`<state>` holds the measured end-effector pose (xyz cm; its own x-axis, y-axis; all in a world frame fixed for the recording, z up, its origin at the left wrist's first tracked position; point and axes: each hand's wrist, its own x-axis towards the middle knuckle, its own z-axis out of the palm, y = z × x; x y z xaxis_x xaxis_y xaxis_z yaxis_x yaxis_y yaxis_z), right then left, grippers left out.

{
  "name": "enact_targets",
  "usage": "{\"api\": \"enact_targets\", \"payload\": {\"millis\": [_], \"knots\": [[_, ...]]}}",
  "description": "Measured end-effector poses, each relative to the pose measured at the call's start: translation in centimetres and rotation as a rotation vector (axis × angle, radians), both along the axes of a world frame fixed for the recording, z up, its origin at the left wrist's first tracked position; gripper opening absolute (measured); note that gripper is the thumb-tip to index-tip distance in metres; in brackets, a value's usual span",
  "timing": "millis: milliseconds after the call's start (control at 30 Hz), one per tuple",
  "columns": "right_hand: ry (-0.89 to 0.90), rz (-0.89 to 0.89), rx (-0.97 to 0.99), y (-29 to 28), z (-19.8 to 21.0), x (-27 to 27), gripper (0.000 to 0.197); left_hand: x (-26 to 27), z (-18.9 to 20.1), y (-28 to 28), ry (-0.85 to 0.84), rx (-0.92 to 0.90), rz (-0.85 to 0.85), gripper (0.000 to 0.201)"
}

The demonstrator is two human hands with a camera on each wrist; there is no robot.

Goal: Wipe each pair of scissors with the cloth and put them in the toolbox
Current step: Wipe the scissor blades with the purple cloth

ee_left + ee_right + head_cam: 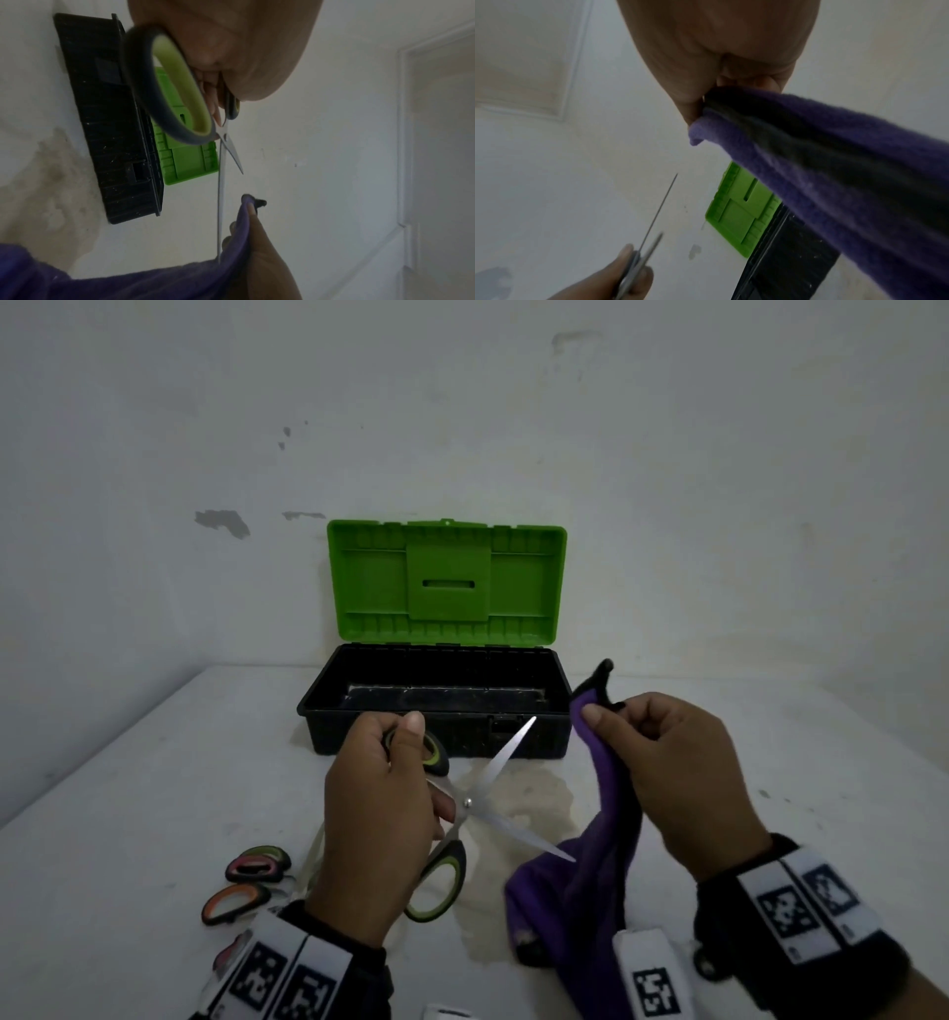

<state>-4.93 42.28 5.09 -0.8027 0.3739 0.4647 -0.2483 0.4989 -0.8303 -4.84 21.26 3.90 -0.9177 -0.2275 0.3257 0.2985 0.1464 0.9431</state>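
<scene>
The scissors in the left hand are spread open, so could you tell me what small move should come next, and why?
Probably bring the cloth onto a blade: the right hand pinches it beside the open scissors that the left hand grips, and the toolbox looks empty.

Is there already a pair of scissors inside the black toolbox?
No, the open toolbox shows a bare black floor in the head view, and the green-handled scissors are in the left hand.

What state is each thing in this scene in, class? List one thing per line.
Toolbox: lid up, looks empty.
Green-handled scissors: blades spread, held above the table.
Purple cloth: hanging, lower end bunched on the table.
Left hand: gripping the scissors.
Right hand: pinching the cloth.
Other scissors: lying on the table.
</scene>
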Motion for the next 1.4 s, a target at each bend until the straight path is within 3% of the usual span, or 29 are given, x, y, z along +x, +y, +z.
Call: {"api": "enact_targets", "payload": {"millis": [100,200,333,433,833,900,1033,1167,1300,1400], "knots": [[-0.025,0.058,-0.022,1.1,0.6,0.6,0.024,-0.3,0.3,-0.2,-0.019,-0.028,-0.017,0.024],[-0.001,0.152,0.082,-0.1,1.0,1.6,0.011,-0.5,0.5,0.1,-0.029,-0.079,-0.035,0.026],[0.074,0.270,0.356,-2.8,0.6,2.3,0.017,-0.7,0.6,0.8,-0.022,-0.124,-0.044,0.026],[0.070,0.326,0.437,-4.4,-0.5,2.7,0.021,-0.8,0.5,0.9,0.002,-0.151,-0.026,0.026],[0.096,0.210,0.301,-5.7,-1.5,2.3,0.030,-0.8,0.5,1.0,0.080,-0.229,0.027,0.027],[0.126,0.139,0.275,-5.1,-1.3,1.8,0.029,-0.8,0.3,1.0,0.064,-0.215,0.022,0.027],[0.122,0.236,0.290,-5.9,-1.6,2.8,0.030,-0.6,0.4,0.9,0.047,-0.208,0.006,0.027],[0.150,0.100,0.259,-4.7,-1.5,1.9,0.026,-0.2,0.0,0.8,0.033,-0.163,-0.031,0.026],[0.151,0.187,0.262,-5.2,-1.5,2.5,0.029,-0.2,-0.1,0.6,-0.007,-0.109,-0.045,0.028],[0.153,0.091,0.192,-4.1,-1.4,1.8,0.027,-0.2,0.0,0.6,0.001,-0.107,-0.074,0.029]]}}
